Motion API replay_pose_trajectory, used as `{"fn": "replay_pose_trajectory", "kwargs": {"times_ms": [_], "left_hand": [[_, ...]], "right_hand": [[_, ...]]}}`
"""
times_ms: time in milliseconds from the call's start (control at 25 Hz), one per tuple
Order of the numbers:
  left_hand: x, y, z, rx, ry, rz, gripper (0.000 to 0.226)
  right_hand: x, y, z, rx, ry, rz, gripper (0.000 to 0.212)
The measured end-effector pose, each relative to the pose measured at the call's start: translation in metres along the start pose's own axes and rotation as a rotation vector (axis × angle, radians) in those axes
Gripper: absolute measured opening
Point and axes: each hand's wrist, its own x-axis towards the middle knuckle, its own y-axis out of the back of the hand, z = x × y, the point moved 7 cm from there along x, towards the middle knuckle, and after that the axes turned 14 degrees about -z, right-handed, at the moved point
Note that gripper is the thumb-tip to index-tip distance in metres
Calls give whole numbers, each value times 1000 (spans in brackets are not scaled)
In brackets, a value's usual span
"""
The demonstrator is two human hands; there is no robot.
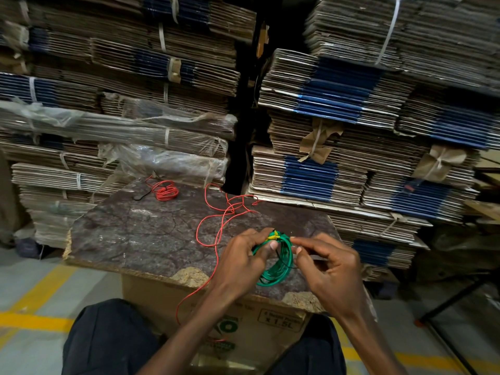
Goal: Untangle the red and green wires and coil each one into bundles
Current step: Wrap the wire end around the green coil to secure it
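my left hand (244,257) pinches the green coil (278,262) at its top, by the yellow tie (272,236), and the loops hang down between my hands over the near edge of the board (140,239). my right hand (323,262) nips a strand at the coil's right side. the loose red wire (216,239) trails left and away, nearer my left hand, a small red coil (166,192) beyond.

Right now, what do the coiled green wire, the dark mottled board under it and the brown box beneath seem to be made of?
Coiled green wire: glossy plastic-looking insulation that catches light; the core is not visible. Dark mottled board: probably laminated particle board, since pale crumbly chips show at its broken edge. Brown box: matte printed cardboard.
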Motion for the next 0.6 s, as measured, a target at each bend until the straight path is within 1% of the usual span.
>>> {"fn": "replay_pose_trajectory", "kwargs": {"times_ms": [600], "left_hand": [[-1, -3, 2, -12, 25, -8, 33]], "right_hand": [[-2, 1, -6, -127, 66, 15, 19]]}}
